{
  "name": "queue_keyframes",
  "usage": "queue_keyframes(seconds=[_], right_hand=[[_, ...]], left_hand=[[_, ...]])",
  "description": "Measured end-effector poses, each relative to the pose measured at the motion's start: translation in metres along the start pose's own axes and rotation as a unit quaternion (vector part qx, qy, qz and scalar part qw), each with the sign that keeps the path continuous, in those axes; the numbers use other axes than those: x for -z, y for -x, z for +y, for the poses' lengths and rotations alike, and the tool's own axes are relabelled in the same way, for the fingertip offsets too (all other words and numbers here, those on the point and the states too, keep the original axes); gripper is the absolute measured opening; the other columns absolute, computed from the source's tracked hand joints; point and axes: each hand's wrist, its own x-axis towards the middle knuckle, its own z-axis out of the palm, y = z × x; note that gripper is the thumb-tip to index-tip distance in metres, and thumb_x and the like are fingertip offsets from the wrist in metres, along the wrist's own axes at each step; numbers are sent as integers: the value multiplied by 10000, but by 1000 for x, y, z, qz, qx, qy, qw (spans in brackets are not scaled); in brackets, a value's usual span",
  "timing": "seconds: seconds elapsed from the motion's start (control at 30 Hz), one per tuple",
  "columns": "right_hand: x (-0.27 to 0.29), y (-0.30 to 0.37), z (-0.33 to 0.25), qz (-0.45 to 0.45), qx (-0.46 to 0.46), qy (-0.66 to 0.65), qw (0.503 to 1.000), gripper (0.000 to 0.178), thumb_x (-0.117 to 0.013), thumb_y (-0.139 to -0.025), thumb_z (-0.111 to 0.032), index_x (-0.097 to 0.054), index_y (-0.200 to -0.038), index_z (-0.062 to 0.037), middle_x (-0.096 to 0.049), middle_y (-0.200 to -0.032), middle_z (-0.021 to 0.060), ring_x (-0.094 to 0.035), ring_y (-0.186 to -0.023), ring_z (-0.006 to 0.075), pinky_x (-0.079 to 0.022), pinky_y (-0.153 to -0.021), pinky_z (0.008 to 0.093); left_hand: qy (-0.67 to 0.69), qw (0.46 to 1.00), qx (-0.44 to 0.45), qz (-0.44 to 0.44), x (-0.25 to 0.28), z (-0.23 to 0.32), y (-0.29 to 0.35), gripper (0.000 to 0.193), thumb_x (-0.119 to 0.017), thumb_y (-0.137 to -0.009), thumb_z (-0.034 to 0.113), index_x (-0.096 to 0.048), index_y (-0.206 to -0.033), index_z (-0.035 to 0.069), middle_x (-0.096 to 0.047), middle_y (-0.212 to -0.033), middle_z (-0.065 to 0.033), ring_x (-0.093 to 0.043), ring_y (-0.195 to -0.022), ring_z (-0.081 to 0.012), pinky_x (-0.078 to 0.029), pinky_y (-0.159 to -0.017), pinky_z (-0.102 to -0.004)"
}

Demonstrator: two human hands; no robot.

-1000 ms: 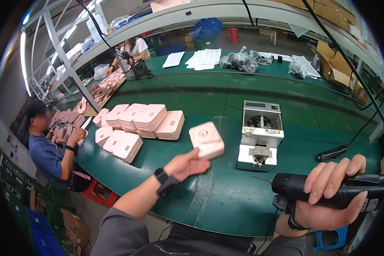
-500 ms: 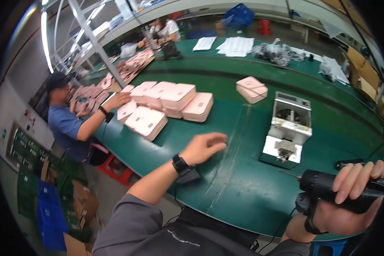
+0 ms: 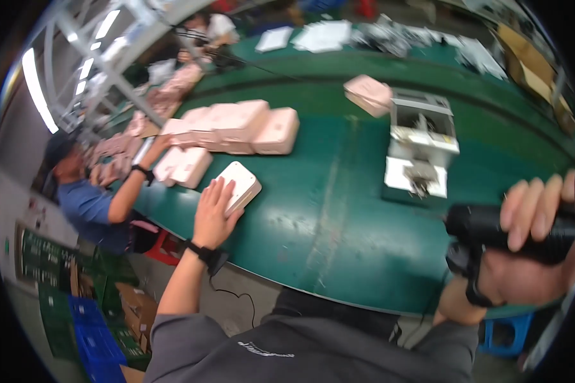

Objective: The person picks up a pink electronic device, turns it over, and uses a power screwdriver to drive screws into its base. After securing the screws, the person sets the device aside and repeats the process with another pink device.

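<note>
In my right hand (image 3: 530,255) is a black electric screwdriver (image 3: 482,223), held sideways at the right with my fingers wrapped round its body. My left hand (image 3: 212,214) is on a pale pink plastic case (image 3: 244,182), fingers over its top and thumb along its near side. This case sits tilted on the green table (image 3: 287,223), a little apart from the other cases. Behind it are a stacked group of pink cases (image 3: 236,124) and a smaller front pair (image 3: 190,167). The screwdriver's tip is blurred.
A silver and white machine with a dark base (image 3: 421,150) stands right of centre. Behind its left side lie more pink cases (image 3: 368,94). A co-worker in blue (image 3: 89,198) reaches toward the stack from the left. White papers (image 3: 322,36) and grey bags (image 3: 390,35) lie farther back.
My left hand has moved left from bare table onto a pink case, which now stands apart from the group. The whole view has shifted. My right hand still holds the electric screwdriver.
</note>
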Motion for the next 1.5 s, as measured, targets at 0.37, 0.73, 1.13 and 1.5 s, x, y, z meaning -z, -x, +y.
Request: queue_keyframes(seconds=[0.37,0.73,1.13,1.5], right_hand=[[23,-39,82,-278,115,50,952,230,-562,-957,-215,-566,-984,13,-556,-716,76,-541,-581,167,-458,-584,322],[10,-42,109,-264,90,154,948,207,-576,-938,-202,-554,-924,3,-530,-661,71,-506,-500,167,-432,-504,325],[6,-36,103,-301,99,129,940,241,-550,-951,-225,-534,-920,14,-514,-657,74,-490,-500,163,-428,-510,317],[8,-36,101,-293,30,162,942,239,-555,-954,-224,-546,-906,10,-514,-651,71,-488,-493,161,-427,-501,314]], left_hand=[[244,899,-346,-113,5,174,-47,720,-806,-732,232,-516,-1379,107,-448,-1471,-175,-401,-1386,-361,-296,-1166,-500],[457,836,-275,-132,-27,183,-80,847,-908,-591,282,-560,-1352,155,-437,-1439,-207,-518,-1261,-387,-463,-1033,-445],[458,841,-256,-134,-31,164,-88,834,-868,-608,226,-540,-1374,217,-480,-1320,-161,-583,-1108,-357,-521,-919,-415],[455,840,-260,-145,-26,161,-90,836,-891,-591,249,-556,-1354,183,-478,-1330,-174,-583,-1121,-365,-516,-933,-412]])
